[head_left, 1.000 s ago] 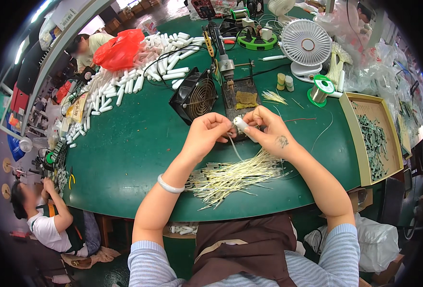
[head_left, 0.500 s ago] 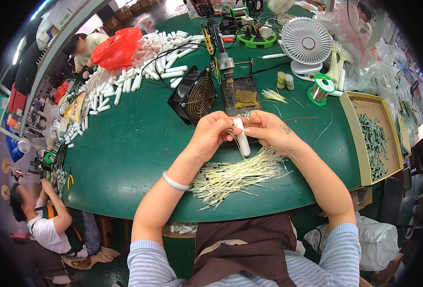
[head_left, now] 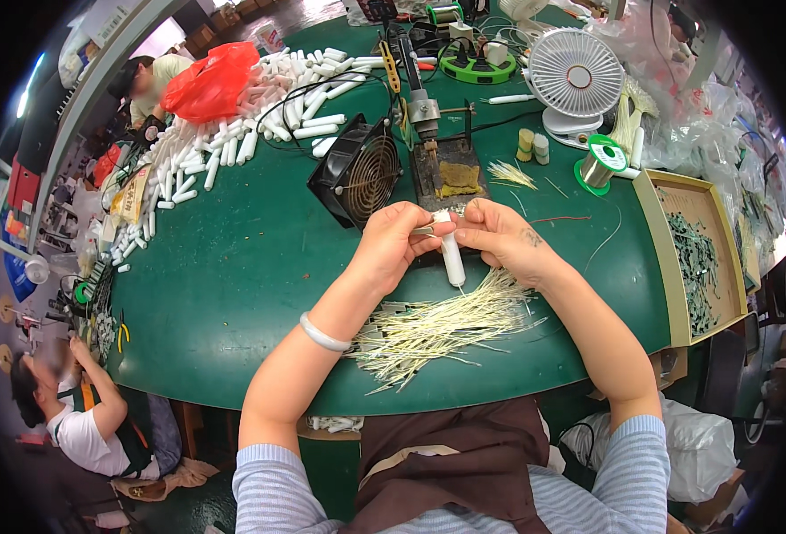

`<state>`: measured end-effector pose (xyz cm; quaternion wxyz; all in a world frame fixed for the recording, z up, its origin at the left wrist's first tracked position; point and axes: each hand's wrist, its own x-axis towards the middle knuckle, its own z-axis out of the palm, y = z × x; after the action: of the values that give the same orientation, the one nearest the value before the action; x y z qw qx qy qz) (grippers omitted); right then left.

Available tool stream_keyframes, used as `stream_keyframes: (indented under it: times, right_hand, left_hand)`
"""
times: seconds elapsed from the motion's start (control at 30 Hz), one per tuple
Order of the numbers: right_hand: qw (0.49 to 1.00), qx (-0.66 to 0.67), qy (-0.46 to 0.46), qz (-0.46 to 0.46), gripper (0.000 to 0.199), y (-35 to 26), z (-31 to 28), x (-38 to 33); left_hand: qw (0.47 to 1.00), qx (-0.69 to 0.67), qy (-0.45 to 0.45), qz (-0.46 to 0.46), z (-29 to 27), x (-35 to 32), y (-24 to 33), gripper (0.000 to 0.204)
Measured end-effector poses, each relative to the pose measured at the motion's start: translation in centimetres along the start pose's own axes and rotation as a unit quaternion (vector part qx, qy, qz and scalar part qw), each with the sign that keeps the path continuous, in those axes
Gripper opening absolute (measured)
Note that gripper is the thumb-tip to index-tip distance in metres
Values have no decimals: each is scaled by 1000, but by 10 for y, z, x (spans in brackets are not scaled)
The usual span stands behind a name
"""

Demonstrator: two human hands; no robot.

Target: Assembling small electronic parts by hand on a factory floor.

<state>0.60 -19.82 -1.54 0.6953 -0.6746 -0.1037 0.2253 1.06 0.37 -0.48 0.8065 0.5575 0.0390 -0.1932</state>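
The white tube (head_left: 454, 263) is between the two hands, over the green table (head_left: 206, 294); its far end is at the fingertips and its near end points to six o'clock. I cannot tell if it touches anything below.

The right hand (head_left: 501, 238) has thumb and forefinger closed narrow on the far part of this tube. The left hand (head_left: 399, 242) also keeps its fingertips narrow, with a thin greyish piece (head_left: 423, 230) between them — its other end is hidden by the fingers. A pale bracelet (head_left: 324, 334) is around the left forearm.

Taking the tube as the clock centre, a bundle of pale yellow wires (head_left: 446, 329) lies at six, just beside the near end. At twelve there are a yellow sponge (head_left: 458, 180) and, above it, a soldering iron (head_left: 424, 116) in its stand. A black fan (head_left: 357, 173) stands at ten; farther that way lie many white tubes (head_left: 249, 145) and a red bag (head_left: 210, 84). A white fan (head_left: 577, 76) is at one, a solder spool (head_left: 600, 165) at two, and a shallow box (head_left: 666, 276) with small green parts at three. A co-worker (head_left: 90, 436) sits at eight — well apart.
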Motion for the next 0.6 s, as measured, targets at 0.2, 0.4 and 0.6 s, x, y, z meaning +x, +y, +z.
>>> stream_keyframes:
  times: [0.2,0.4,0.6]
  right_hand:
    - [955,-189,137,-182,20,12,-10,5]
    - [935,-236,184,-190,12,-15,12,-1]
    - [901,-259,201,-285,7,-18,17,0]
  left_hand:
    - [1000,10,-1,3,4,3,0,13]
    - [1000,1,12,14,6,4,0,8]
    - [999,6,28,21,7,2,1,9]
